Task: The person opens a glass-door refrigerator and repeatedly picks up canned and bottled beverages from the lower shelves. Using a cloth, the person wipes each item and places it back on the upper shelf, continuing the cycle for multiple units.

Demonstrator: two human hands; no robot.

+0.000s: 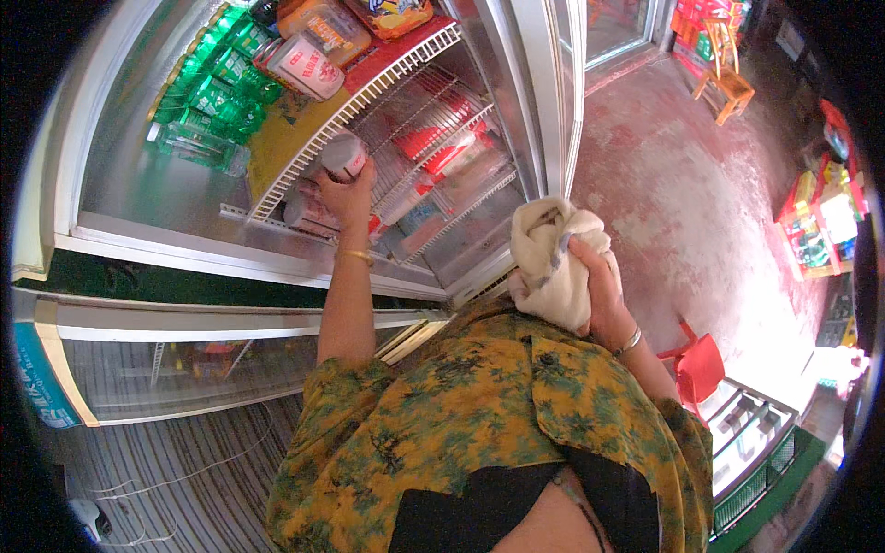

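My left hand (348, 192) reaches into a display fridge and grips a white and pink can (343, 156) at the front of a wire shelf. Just below that hand, partly hidden by it, are more pale pink cans (309, 209). In front of my body, outside the cabinet, my right hand (600, 294) clutches a bunched cream towel (553, 269). Whether anything is inside its folds cannot be seen. A larger white and pink can (306, 67) stands on the upper wire shelf (359, 83).
Green plastic bottles (221, 90), a clear bottle (204, 148) and an orange drink container (328, 31) share the upper shelf. Red and white packages (449, 148) lie lower down. A glass door (200, 363) swings out at left. At right are a wooden chair (726, 83) and a red chair (698, 370).
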